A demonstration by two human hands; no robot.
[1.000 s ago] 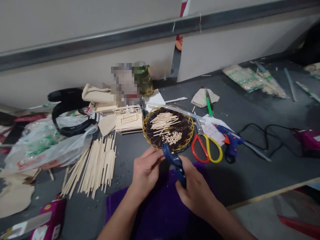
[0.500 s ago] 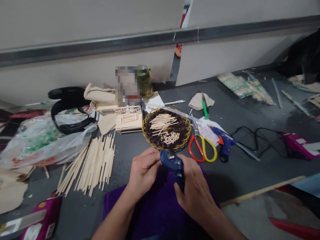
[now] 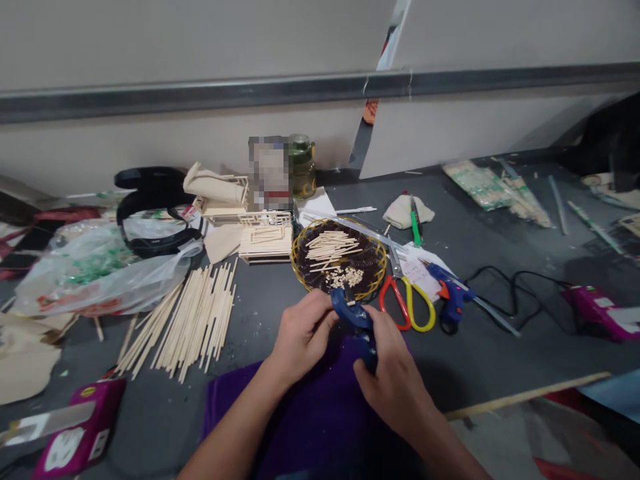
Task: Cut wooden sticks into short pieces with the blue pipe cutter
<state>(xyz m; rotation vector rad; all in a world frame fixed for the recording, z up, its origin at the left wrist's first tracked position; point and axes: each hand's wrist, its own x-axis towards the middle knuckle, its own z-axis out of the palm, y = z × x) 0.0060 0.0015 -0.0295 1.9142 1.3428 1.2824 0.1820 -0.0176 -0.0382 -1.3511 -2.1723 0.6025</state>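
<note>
1. Your right hand (image 3: 395,380) is clamped around the handles of the blue cutter (image 3: 356,323), above the purple cloth (image 3: 310,413).
2. Your left hand (image 3: 303,337) is pinched together at its head; can't tell what it grips.
3. The cutter's head sits just in front of the woven basket (image 3: 296,250), with the scissors (image 3: 407,303) beside it.

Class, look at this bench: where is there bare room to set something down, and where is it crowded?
Bare: front right, between the glue gun and the table edge; front left, between the stick pile and pink box. Crowded: around the basket, scissors and plastic bag.
</note>
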